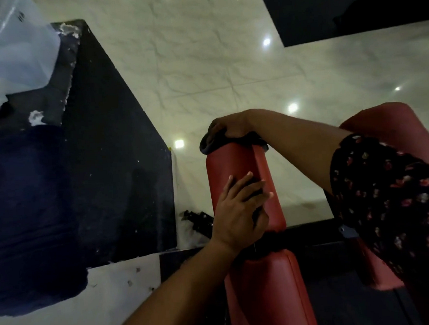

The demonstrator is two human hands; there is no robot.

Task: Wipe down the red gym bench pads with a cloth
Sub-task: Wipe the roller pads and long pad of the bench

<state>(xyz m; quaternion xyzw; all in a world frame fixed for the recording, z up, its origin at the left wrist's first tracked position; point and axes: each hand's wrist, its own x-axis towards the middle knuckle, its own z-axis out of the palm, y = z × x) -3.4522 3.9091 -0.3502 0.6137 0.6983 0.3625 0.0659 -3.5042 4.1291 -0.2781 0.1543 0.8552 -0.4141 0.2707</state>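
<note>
1. Head view: the upper red pad (236,166) stands at frame centre, with the lower red pad (266,292) at bottom centre and a gap between them.
2. The right hand (229,128) curls over the dark cloth (208,144), pressing it onto the upper pad's far end, just above centre.
3. The left hand (239,211) lies flat on the pad face, fingers spread, bracing it.
4. Recommended: hold the brace, work the cloth round the end, then down the face in overlapping strokes.
5. Obstruction: the left hand covers part of the face; lift it clear before the cloth arrives.
6. Surroundings: another red pad (392,126) at right, partly behind the floral sleeve (391,201); black mat (112,143) at left; plastic bag (7,44) at upper left; tile floor (202,62).
</note>
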